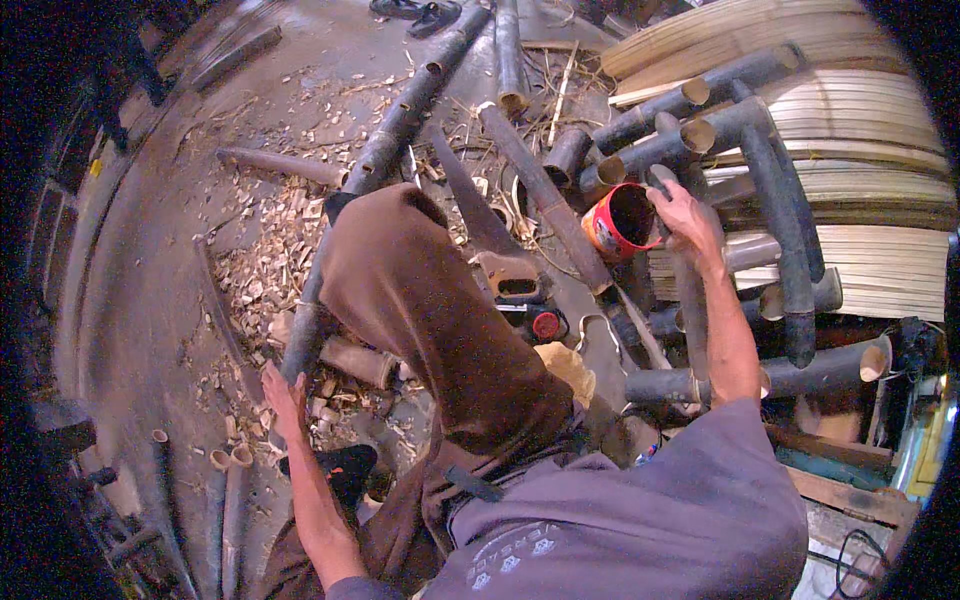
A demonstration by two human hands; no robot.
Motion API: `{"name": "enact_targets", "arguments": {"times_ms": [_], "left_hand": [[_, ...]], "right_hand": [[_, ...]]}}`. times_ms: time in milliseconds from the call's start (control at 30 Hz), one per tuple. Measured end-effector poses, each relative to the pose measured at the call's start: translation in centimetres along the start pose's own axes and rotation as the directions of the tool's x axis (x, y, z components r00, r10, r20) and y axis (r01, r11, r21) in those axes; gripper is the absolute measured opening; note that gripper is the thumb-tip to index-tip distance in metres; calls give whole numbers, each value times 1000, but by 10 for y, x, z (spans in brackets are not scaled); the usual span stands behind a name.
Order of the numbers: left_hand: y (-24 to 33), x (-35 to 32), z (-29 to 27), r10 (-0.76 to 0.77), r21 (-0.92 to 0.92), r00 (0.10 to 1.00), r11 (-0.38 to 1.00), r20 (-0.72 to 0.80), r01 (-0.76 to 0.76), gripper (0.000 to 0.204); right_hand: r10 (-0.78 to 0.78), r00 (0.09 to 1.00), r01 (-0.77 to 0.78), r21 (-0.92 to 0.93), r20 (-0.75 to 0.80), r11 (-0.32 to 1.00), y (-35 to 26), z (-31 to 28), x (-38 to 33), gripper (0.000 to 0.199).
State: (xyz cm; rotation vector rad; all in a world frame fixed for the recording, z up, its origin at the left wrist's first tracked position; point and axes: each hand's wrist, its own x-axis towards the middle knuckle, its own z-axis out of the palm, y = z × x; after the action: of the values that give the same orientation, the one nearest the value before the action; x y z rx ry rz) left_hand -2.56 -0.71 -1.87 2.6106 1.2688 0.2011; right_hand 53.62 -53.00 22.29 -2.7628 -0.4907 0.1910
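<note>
Bamboo pole [395, 128], long and dark-skinned, runs aslant over the littered floor [150, 300], seeming to pass under the bent knee [400, 250] to the person's left hand [287, 400]. That hand lies on its near end, fingers stretched out rather than wrapped round. What worries me, watching, is the roundness: with a flat palm and loose wood chips [265, 265] nearby, a sideways push could roll it or let the palm slip.

Over on the other side, the right hand [688, 218] is at the lip of a red can [600, 228], fingers bent, with a dark grey piece [660, 178] by the thumb; I can't tell whether it pinches that, the rim or both. The can leans, so a careless tug could tip it over, though its inside is too dark to show what might spill. A handsaw [512, 287] lies just beside the knee, and a shift of the leg could bring cloth against the blade.

Materials vary nicely: the pole's skin is smooth and sooty, broken by cut holes with pale edges. The chips are blocky and straw-coloured, the saw's grip tan, the can glossy. Black tubes [785, 220] show creamy cut ends, and bundled slats [850, 160] behind them curve in fine, pale ribs.
</note>
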Motion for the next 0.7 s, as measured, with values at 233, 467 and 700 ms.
{"name": "enact_targets", "arguments": {"times_ms": [233, 467, 700], "left_hand": [[28, 12, -10, 207, 14, 973, 978, -104, -206, 67], [67, 49, -35, 249, -103, 958, 959, -144, -265, 59], [108, 78, -82, 129, -316, 972, 930, -195, -186, 37]], "right_hand": [[109, 883, 48, -318, 457, 947, 67, 80, 66, 53], [19, 858, 220, -399, 514, 890, 148, 147, 119, 47], [-91, 858, 222, -205, 505, 953, 118, 90, 106, 46]]}}
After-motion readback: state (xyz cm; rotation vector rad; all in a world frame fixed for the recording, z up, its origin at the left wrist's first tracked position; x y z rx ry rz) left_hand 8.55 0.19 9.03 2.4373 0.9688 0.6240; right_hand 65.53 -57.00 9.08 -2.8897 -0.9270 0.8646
